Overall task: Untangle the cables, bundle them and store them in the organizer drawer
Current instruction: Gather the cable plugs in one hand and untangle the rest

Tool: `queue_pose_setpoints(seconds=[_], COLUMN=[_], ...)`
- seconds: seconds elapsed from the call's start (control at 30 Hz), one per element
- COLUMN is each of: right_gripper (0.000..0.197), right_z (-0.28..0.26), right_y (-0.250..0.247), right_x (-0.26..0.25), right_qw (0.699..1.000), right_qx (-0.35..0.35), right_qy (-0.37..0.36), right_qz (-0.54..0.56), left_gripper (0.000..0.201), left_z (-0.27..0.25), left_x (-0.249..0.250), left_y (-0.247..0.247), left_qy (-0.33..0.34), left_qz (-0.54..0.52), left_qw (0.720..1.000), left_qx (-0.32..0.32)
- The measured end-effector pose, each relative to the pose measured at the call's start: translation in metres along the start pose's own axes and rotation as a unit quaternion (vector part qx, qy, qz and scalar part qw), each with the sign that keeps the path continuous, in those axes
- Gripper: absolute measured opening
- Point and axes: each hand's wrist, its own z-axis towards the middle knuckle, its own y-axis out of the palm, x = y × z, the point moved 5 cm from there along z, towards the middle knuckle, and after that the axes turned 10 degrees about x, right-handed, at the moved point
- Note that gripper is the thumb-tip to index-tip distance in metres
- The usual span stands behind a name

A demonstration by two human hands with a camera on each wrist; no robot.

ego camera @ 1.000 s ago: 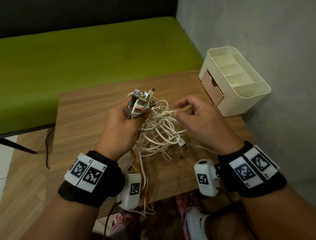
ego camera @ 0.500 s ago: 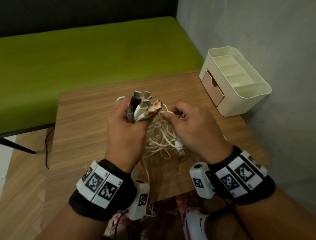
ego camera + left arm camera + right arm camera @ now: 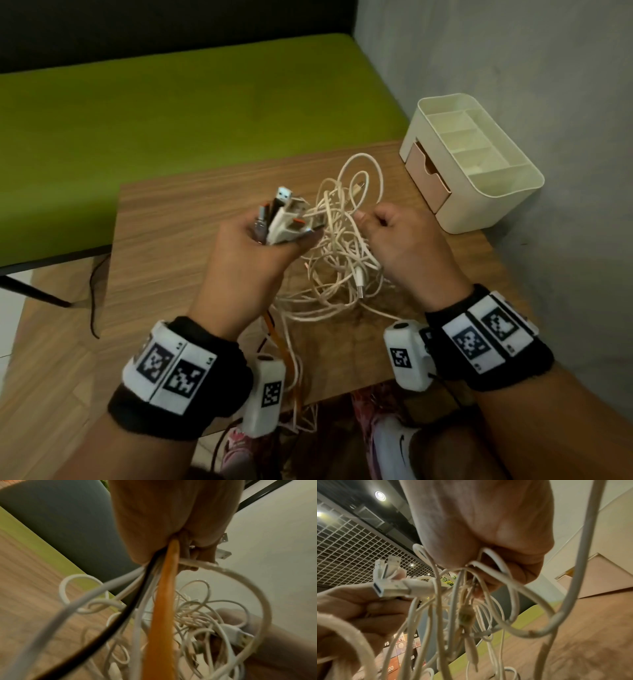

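A tangle of white cables [image 3: 339,260] hangs between my hands above the wooden table [image 3: 178,240]. My left hand [image 3: 253,260] grips a bunch of plug ends [image 3: 287,219] that stick up from the fist; an orange cable [image 3: 163,622] and a black cable [image 3: 106,632] run down from it. My right hand [image 3: 400,246] is curled round several white cable strands [image 3: 489,566] at the right of the tangle. A loop [image 3: 363,181] rises beyond the hands. The cream organizer [image 3: 479,171] stands at the table's far right corner, its pink drawer [image 3: 426,178] slightly out.
A green bench [image 3: 171,113] runs behind the table. A grey wall [image 3: 513,68] stands right behind the organizer. Cables trail over the table's near edge [image 3: 294,377] toward my feet. A thin dark wire [image 3: 94,294] hangs at the table's left edge.
Both hands have lifted and drawn apart a little, stretching the tangle; a white loop now stands up behind them. The left hand still holds the plug ends.
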Motion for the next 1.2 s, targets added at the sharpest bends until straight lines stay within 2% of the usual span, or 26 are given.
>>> queue_pose_setpoints(seconds=[0.07, 0.17, 0.3, 0.4, 0.47, 0.57, 0.63, 0.7, 0.77, 0.83, 0.9, 0.97, 1.1, 1.13, 1.2], right_gripper=[0.044, 0.048, 0.04, 0.029, 0.026, 0.026, 0.032, 0.038, 0.038, 0.033, 0.019, 0.009, 0.008, 0.004, 0.014], right_z=[-0.001, -0.002, -0.006, -0.006, -0.006, -0.006, -0.005, 0.001, 0.012, 0.021, 0.024, 0.024, 0.027, 0.027, 0.026], right_y=[-0.001, -0.005, -0.004, -0.007, -0.008, -0.005, -0.006, -0.016, -0.032, -0.04, -0.032, -0.023, -0.025, -0.028, -0.035], right_x=[-0.001, -0.005, -0.008, -0.006, -0.004, -0.004, -0.002, 0.005, 0.02, 0.035, 0.041, 0.043, 0.043, 0.044, 0.041], right_qw=[1.0, 0.998, 0.986, 0.973, 0.965, 0.96, 0.973, 0.994, 0.996, 0.994, 0.994, 0.995, 0.996, 0.993, 0.988], right_qx=[0.01, 0.038, -0.013, -0.029, -0.036, -0.045, -0.022, 0.033, 0.091, 0.097, 0.049, 0.016, -0.006, -0.005, 0.037], right_qy=[0.005, -0.002, 0.049, 0.077, 0.093, 0.105, 0.082, 0.031, 0.022, 0.023, 0.024, 0.032, 0.049, 0.051, 0.033], right_qz=[0.02, 0.056, 0.159, 0.216, 0.242, 0.256, 0.214, 0.101, 0.013, -0.04, -0.09, -0.094, -0.081, -0.108, -0.146], left_gripper=[0.013, 0.023, 0.032, 0.024, 0.015, 0.021, 0.021, 0.026, 0.027, 0.031, 0.032, 0.029, 0.021, 0.019, 0.022], left_z=[-0.005, -0.009, -0.01, -0.011, -0.009, -0.007, -0.005, 0.002, 0.014, 0.022, 0.025, 0.026, 0.026, 0.026, 0.027], left_x=[0.002, 0.001, -0.002, -0.008, -0.011, -0.016, -0.018, -0.021, -0.026, -0.029, -0.031, -0.033, -0.03, -0.03, -0.028], left_y=[0.008, 0.015, 0.018, 0.019, 0.019, 0.019, 0.014, -0.002, -0.025, -0.04, -0.046, -0.045, -0.048, -0.051, -0.053], left_qy=[-0.008, -0.028, 0.001, -0.014, -0.017, -0.025, -0.047, -0.056, -0.074, -0.095, -0.091, -0.081, -0.045, -0.042, -0.042], left_qz=[-0.022, -0.028, 0.036, 0.081, 0.113, 0.1, 0.068, 0.046, 0.005, -0.063, -0.084, -0.038, 0.118, 0.129, 0.13], left_qw=[0.999, 0.998, 0.997, 0.994, 0.991, 0.994, 0.997, 0.995, 0.986, 0.975, 0.975, 0.983, 0.983, 0.981, 0.98], left_qx=[-0.025, -0.051, -0.062, -0.072, -0.065, -0.026, 0.007, 0.069, 0.15, 0.19, 0.185, 0.159, 0.133, 0.138, 0.144])
